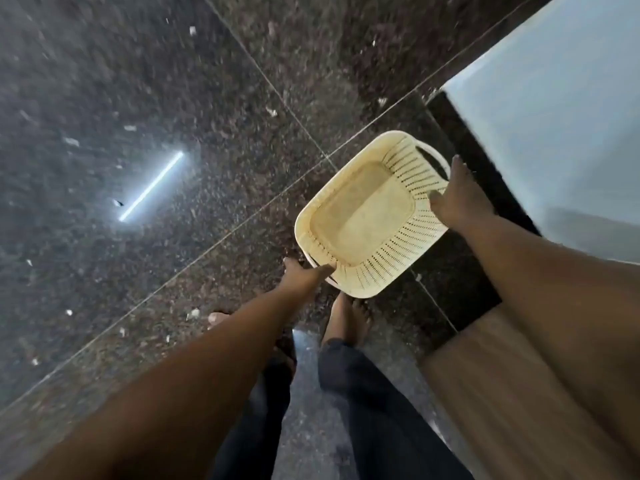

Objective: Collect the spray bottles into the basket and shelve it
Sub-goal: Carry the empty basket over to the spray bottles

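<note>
A cream slotted plastic basket with a handle at each end is held above the dark floor, and nothing lies inside it. My left hand grips its near-left handle end. My right hand holds its right rim beside the far handle. No spray bottle is in view.
Dark speckled granite floor tiles with small white scraps and a reflected tube light fill the left. A pale blue-white surface stands at the right, with a wooden panel below it. My bare feet and dark trousers are beneath the basket.
</note>
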Tool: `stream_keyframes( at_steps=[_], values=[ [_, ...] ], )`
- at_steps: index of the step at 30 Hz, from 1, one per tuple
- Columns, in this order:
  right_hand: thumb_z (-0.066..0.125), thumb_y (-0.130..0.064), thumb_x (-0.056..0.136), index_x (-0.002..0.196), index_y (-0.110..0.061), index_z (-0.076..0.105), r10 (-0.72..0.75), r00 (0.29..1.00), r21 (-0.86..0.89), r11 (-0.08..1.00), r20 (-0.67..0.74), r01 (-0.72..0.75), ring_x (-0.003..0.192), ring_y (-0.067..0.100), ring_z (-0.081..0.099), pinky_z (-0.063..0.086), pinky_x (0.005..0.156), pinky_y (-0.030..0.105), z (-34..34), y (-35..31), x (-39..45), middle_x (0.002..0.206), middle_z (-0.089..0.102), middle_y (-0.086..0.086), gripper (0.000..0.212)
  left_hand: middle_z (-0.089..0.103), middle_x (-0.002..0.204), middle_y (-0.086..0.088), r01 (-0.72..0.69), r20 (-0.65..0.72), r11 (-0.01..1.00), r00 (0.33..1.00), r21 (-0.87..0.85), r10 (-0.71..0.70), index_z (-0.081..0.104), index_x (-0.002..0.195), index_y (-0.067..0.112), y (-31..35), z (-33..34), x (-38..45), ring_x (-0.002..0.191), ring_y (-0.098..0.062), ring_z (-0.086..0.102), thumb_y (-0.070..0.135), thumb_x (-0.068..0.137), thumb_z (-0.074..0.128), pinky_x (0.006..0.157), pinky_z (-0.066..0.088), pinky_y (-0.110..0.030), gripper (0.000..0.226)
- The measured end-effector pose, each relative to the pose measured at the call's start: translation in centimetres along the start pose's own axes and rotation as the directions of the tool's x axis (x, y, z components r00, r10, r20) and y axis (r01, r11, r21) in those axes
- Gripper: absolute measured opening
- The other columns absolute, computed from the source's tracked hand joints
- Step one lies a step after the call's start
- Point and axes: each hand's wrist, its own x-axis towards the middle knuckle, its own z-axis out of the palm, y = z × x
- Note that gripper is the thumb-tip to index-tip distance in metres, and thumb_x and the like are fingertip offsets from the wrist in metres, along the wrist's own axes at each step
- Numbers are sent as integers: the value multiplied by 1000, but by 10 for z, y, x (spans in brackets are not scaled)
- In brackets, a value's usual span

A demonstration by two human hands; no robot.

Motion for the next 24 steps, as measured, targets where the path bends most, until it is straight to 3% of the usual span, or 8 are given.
stream_keyframes(
  at_steps=[4,6,8,10,14,17,20,24],
  values=[
    [58,-25,89,147,-22,30,103,993,281,956,-64,-81,128,32,50,41,104,40,10,-5,24,143,50,11,65,46,146,-19,-84,93,985,991,-150,99,19,149,5,-6,9,23,130,-34,49,20,82,72,109,41,-48,87],
    [58,-20,88,133,-20,53,123,989,321,943,-78,-92,114,31,60,49,93,36,11,-6,31,126,63,12,46,56,137,-18,-160,82,977,982,-139,173,36,142,5,-4,15,25,122,-33,55,5,88,61,103,46,-48,59],
    [59,-16,87,122,-20,64,106,992,303,950,-68,-81,103,32,64,51,84,34,9,-11,30,115,69,13,36,59,131,-16,-189,20,966,980,-177,196,45,135,5,1,15,25,114,-31,57,-6,88,47,94,50,-43,49],
    [59,-13,86,119,-20,65,93,995,298,951,-45,-76,102,31,65,53,88,38,7,-18,20,113,70,13,34,60,128,-17,-173,-5,948,984,-268,179,48,132,5,4,1,21,111,-31,57,-12,84,39,90,50,-42,51],
    [58,-7,86,121,-19,65,65,998,359,932,-22,-53,99,28,65,53,83,34,-2,-53,-27,113,70,10,37,61,127,-17,-171,-41,942,985,-288,166,49,132,6,1,-56,-16,116,-34,56,-13,84,40,98,48,-50,52],
    [59,-5,86,120,-18,65,55,998,368,928,17,-58,92,25,64,51,76,31,-12,-95,-76,111,70,9,37,65,112,-14,-193,-130,915,979,-355,157,56,117,5,-10,-110,-72,98,-28,63,-7,88,44,84,54,-44,34],
    [61,-5,84,120,-15,65,38,997,352,934,69,-60,94,29,66,55,84,40,-21,-157,-135,112,71,11,38,66,88,-9,-217,-235,863,965,-456,118,59,94,12,-25,-174,-141,74,-21,62,-5,89,45,68,53,-34,22],
    [62,-2,83,117,-15,67,-52,992,306,952,118,14,93,29,68,55,83,39,-34,-249,-210,110,72,12,37,64,89,-11,-270,-325,780,941,-564,91,61,102,8,-48,-265,-219,83,-26,60,-7,89,41,68,50,-32,28]
  ],
)
